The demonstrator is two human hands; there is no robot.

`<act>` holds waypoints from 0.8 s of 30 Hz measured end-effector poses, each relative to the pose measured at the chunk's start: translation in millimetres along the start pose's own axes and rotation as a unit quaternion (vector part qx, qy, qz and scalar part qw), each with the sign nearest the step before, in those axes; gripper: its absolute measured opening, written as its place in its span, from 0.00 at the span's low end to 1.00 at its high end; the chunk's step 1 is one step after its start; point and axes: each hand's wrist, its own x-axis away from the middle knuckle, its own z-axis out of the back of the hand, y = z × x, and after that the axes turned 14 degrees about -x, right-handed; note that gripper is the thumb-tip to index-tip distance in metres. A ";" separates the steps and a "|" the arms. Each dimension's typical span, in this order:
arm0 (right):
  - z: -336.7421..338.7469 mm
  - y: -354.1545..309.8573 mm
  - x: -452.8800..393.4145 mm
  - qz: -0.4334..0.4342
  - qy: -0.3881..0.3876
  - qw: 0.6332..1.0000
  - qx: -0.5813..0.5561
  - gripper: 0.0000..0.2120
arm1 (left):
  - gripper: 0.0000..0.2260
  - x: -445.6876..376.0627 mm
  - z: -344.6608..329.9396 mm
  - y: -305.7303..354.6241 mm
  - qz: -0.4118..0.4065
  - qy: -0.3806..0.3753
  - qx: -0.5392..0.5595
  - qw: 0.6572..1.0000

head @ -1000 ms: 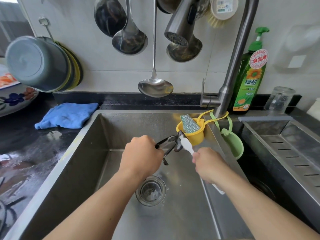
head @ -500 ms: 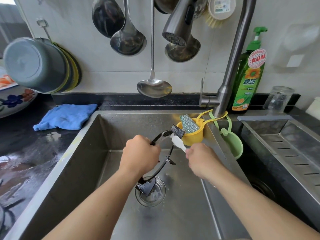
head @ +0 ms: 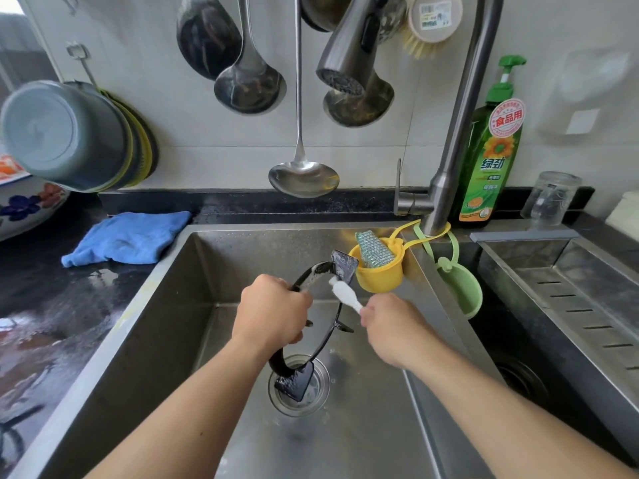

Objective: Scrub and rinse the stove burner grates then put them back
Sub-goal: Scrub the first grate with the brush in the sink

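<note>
a black ring-shaped burner grate (head: 327, 340) is held upright over the stainless steel sink (head: 166, 305), its lower tab hanging just above the drain (head: 299, 388). the left hand (head: 271, 311) is closed in a fist around the ring's left side. the right hand (head: 392, 328) is wrapped around the handle of a white toothbrush (head: 345, 293), whose head is pressed against the soapy upper part of the ring, just beside the top tab. a yellow hanging cup (head: 380, 274) holding a scouring pad (head: 371, 248) is seen just behind the grate, hung from the faucet (head: 460, 133) base, with a green cup (head: 461, 288) beside it. a blue cloth (head: 128, 236) lies on the dark counter left of the sink, and a green dish soap bottle (head: 491, 150) stands behind the faucet.
</note>
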 end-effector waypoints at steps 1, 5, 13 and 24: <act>2.9 -0.5 -2.4 0.000 0.025 1.000 -0.005 0.12 | 0.10 0.6 0.1 0.1 -0.006 0.002 -0.011 1.000; 14.4 4.1 -10.1 0.015 0.089 0.995 -0.042 0.13 | 0.11 2.5 -2.1 0.5 -0.031 0.008 -0.042 0.999; 6.3 1.6 -12.4 -0.027 0.062 0.995 -0.069 0.13 | 0.12 7.1 -3.3 2.2 -0.059 0.003 -0.076 0.995; 9.7 -8.6 -9.4 -0.067 0.066 0.982 -0.166 0.13 | 0.11 5.8 -7.9 4.8 -0.066 -0.026 -0.047 0.996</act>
